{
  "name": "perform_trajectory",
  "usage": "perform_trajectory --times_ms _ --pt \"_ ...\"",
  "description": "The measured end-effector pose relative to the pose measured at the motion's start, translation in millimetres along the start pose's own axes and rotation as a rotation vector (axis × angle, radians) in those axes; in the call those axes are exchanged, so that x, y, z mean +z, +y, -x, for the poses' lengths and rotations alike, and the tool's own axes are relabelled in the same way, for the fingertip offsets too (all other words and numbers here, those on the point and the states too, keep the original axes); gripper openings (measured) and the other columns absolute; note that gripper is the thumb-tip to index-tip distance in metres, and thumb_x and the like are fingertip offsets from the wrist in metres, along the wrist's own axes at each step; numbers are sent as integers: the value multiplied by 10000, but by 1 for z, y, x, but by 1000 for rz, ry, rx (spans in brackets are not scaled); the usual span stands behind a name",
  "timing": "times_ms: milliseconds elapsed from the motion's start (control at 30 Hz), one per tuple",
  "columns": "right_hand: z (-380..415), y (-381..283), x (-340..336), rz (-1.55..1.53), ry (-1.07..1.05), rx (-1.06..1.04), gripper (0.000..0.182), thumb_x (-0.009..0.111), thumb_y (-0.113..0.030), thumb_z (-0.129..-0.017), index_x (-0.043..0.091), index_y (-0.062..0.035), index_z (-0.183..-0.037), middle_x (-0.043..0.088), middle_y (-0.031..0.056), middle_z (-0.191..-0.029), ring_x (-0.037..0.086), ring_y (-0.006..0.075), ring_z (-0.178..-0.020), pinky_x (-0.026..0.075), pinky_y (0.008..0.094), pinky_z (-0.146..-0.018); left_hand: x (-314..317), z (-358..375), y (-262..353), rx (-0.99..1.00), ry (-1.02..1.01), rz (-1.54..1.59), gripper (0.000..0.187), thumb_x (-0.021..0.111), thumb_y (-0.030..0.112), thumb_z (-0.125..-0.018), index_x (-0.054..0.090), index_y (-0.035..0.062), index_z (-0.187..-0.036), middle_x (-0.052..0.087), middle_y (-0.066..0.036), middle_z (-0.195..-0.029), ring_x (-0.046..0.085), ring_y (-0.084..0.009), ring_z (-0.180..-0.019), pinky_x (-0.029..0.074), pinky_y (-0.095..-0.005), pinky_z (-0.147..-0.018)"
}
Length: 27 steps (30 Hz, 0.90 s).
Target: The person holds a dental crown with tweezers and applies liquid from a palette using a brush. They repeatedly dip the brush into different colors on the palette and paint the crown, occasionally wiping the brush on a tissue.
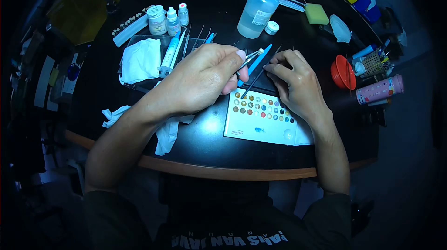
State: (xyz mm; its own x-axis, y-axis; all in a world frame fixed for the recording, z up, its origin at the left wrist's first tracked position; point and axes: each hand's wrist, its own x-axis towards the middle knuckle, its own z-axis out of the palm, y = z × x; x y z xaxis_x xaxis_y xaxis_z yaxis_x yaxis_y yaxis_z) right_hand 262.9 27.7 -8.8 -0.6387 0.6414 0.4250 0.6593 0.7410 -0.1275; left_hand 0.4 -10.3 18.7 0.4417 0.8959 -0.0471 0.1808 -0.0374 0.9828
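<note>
My left hand [207, 75] is closed around slim metal tweezers [250, 58], whose tips carry a small pale tooth-like piece [260, 51]. In my right hand [295, 75], thumb and fingers pinch a thin dark brush [253, 82]. Its lower end points down to the upper-left wells of a white palette [242, 122]. Several rows of coloured paint wells cross that palette, and a blue smear [260, 130] marks its bare lower part. Between the hands, behind the palette, lies a blue long-handled tool [259, 60]. My right fingers partly cover the palette's right wells.
Behind stand a large clear bottle [257, 14], a small round jar [272, 27] and several small bottles [172, 21]. A white cloth [141, 59] and a syringe [170, 56] lie left. To the right are a red bowl [342, 72], a pink tumbler [380, 89] and a yellow sponge [316, 13].
</note>
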Motion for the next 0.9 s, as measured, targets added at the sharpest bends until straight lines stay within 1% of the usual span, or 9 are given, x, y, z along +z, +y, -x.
perform_trajectory --times_ms 233,433,633,700,833,900 --pt "0 -2 -2 19 -29 -2 229 818 29 -824 819 -59 -1036 680 87 -1058 683 226 -1009 599 373 -852 1 2 -1 8 24 -34 422 408 310 -1180 667 39 -986 531 47 -630 454 -49 -502 383 -220 -470" --pt "0 -4 -3 15 -63 11 231 820 48 -786 810 -61 -990 650 72 -1041 658 220 -1017 593 372 -857 0 1 -2 26 40 -81 427 412 312 -1180 676 44 -978 535 47 -622 457 -46 -501 367 -219 -471" --pt "-2 -1 -8 24 -82 5 182 803 51 -805 771 -50 -953 633 65 -1047 652 230 -1020 573 391 -868 1 1 -2 28 45 -100 426 409 304 -1180 679 41 -981 536 43 -622 458 -48 -501 368 -222 -479" --pt "-1 0 -8 31 -74 -9 184 800 49 -812 755 -49 -962 639 74 -1075 654 241 -1036 568 395 -877 1 1 -1 20 47 -107 422 414 301 -1179 678 40 -979 536 42 -622 459 -48 -501 371 -223 -479" --pt "-5 -1 -20 -5 32 -59 199 779 68 -830 726 -33 -993 670 102 -1122 665 261 -1054 564 393 -860 0 2 -1 15 45 -84 408 422 292 -1175 674 39 -980 536 41 -624 459 -49 -500 376 -225 -478" --pt "-3 5 -31 -121 135 -80 207 748 110 -836 705 -4 -1003 693 125 -1137 683 283 -1028 564 379 -843 0 3 2 -8 46 -41 396 429 289 -1172 670 37 -984 537 40 -624 460 -48 -501 380 -224 -479"
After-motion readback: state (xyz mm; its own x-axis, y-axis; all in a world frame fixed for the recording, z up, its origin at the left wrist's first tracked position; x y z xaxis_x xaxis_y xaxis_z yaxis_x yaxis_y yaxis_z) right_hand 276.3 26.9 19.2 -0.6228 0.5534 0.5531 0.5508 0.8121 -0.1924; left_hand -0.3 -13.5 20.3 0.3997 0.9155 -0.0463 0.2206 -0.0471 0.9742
